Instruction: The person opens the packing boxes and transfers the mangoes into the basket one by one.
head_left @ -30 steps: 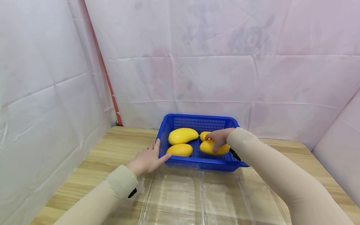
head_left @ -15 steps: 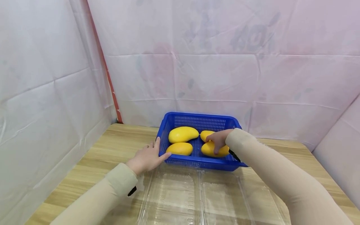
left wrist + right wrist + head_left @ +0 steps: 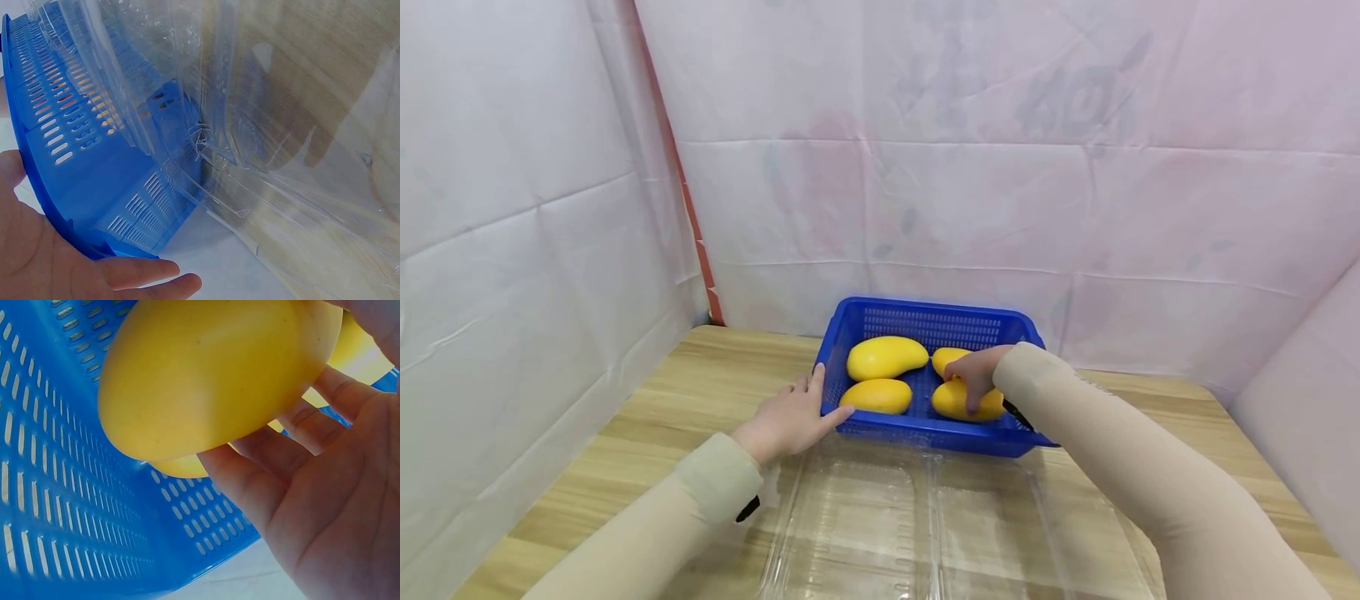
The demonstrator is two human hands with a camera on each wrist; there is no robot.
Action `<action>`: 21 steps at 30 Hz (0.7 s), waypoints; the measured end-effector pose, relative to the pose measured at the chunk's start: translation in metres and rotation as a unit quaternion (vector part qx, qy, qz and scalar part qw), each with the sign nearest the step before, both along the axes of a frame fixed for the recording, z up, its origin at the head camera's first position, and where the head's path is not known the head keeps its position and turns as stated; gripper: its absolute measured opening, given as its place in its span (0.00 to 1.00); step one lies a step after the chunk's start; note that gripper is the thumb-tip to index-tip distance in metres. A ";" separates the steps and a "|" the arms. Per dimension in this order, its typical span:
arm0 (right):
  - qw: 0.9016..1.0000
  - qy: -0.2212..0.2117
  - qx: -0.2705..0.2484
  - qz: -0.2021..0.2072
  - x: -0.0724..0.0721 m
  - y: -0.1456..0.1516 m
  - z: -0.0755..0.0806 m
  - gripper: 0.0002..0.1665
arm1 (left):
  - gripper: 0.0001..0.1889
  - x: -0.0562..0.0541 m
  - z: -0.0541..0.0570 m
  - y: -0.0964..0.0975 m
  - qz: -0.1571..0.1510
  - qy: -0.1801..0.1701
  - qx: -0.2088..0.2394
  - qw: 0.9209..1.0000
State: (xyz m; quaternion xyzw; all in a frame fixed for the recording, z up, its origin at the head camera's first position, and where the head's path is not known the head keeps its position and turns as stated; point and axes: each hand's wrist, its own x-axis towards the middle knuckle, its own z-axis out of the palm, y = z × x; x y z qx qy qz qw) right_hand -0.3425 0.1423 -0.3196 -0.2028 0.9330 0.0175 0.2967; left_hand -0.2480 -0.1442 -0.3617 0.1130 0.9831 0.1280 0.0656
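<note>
Several yellow mangoes lie inside a blue perforated plastic basket (image 3: 934, 307). My right hand (image 3: 979, 372) reaches in from the right and grips the front right mango (image 3: 951, 402), thumb on the near side and fingers behind. The right wrist view shows that mango (image 3: 206, 381) large, with the right hand's fingers (image 3: 240, 481) along its underside. Another mango (image 3: 945, 359), partly hidden by this hand, lies behind. At the basket's front left corner rests my left hand (image 3: 792, 421), fingers straight along the side and thumb at the front rim. Beside it are two mangoes, a curved one (image 3: 886, 358) and an oval one (image 3: 877, 397).
A clear plastic container with two compartments (image 3: 928, 525) stands on the wooden table (image 3: 647, 433) just in front of the basket. In the left wrist view its clear wall (image 3: 219, 125) is close to the basket's side. Pale sheets (image 3: 970, 208) enclose the table's back and sides.
The right-hand mango shifted slightly right, then back left, with my right hand still on it. My left hand stays at the basket's corner. The whole head view has drifted slightly.
</note>
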 end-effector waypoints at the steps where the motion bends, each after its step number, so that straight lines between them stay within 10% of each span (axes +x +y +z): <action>1: 1.000 -0.002 0.000 -0.002 0.000 0.000 0.000 0.38 | 0.49 0.000 0.000 0.000 -0.002 0.000 -0.001 1.000; 21: 1.000 -0.003 0.006 0.004 0.003 -0.005 -0.002 0.33 | 0.50 -0.001 -0.005 0.000 0.000 0.006 -0.005 1.000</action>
